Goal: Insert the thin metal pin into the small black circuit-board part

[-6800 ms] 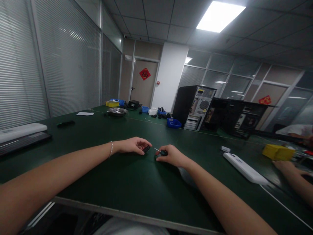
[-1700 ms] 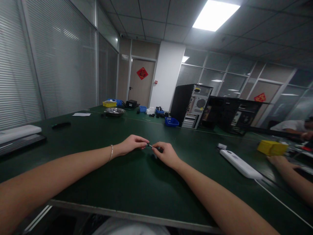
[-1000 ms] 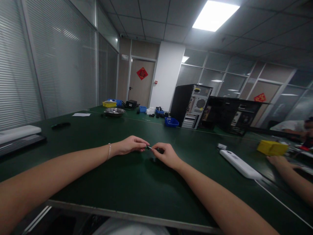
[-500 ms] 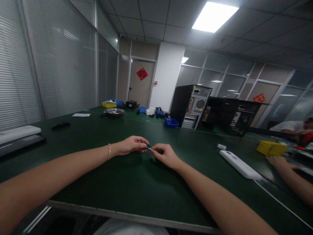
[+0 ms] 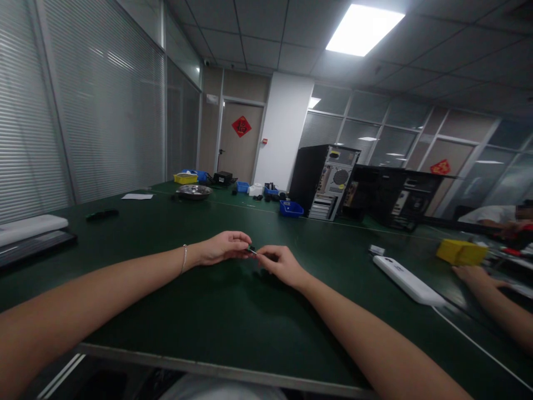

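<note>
Over the middle of the green table (image 5: pixel 200 322), my two hands almost meet. My left hand (image 5: pixel 225 247), with a thin bracelet at its wrist, pinches a small dark piece (image 5: pixel 251 248) with a touch of green. It is too small to name. Thumb and index finger of my right hand (image 5: pixel 283 263) are closed on a thin metal-tipped tool (image 5: pixel 254 253), whose tip touches or nearly touches the small piece. The tool's other end is hidden in my right hand, so its kind cannot be told.
A white power strip (image 5: pixel 406 279) with a cable lies to the right, near a co-worker's hand (image 5: pixel 472 273) and a yellow box (image 5: pixel 462 253). Computer cases (image 5: pixel 327 180), a blue bin (image 5: pixel 291 209) and a metal bowl (image 5: pixel 194 191) stand farther back. At left are a dark object (image 5: pixel 102 215) and white-and-black devices (image 5: pixel 33 230).
The fingers of my left hand have shifted slightly, and more of the small dark piece shows. My right hand stays almost in place with the tool. The whole view has moved a little.
</note>
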A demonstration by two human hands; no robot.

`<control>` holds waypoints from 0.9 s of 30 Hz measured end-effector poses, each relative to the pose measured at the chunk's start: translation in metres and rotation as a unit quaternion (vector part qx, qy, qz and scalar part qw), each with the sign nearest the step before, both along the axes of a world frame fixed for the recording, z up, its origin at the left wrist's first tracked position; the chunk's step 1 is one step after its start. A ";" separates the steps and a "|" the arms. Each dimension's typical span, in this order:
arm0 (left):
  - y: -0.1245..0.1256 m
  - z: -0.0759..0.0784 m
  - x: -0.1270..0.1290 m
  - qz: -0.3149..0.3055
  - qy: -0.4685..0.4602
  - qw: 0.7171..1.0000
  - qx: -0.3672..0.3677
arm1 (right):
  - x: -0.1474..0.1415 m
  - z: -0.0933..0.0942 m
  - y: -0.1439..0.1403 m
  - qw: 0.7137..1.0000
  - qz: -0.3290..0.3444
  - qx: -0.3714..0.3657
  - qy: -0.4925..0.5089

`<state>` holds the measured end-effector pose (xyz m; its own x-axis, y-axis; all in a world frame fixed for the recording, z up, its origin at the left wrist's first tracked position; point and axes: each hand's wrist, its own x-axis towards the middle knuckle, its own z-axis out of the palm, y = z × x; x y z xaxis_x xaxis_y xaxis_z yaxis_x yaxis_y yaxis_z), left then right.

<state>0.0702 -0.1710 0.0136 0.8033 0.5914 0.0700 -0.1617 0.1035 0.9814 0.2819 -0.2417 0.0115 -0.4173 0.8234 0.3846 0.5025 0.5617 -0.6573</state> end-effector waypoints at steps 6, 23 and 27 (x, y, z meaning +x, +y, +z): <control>0.008 -0.005 0.001 0.080 -0.006 0.997 -0.008 | 0.001 0.000 0.002 0.998 -0.054 0.028 -0.004; 0.000 0.002 0.000 0.083 0.113 0.975 0.172 | 0.002 0.004 0.001 0.987 -0.084 0.086 -0.110; -0.004 0.005 0.001 0.075 0.092 0.978 0.170 | 0.002 0.002 0.002 0.982 -0.101 0.098 -0.127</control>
<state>0.0709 -0.1751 0.0189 0.7275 0.6705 0.1456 0.0329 -0.2461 0.9687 0.2836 -0.2399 0.0139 -0.3566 0.8195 0.4487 0.7504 0.5373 -0.3849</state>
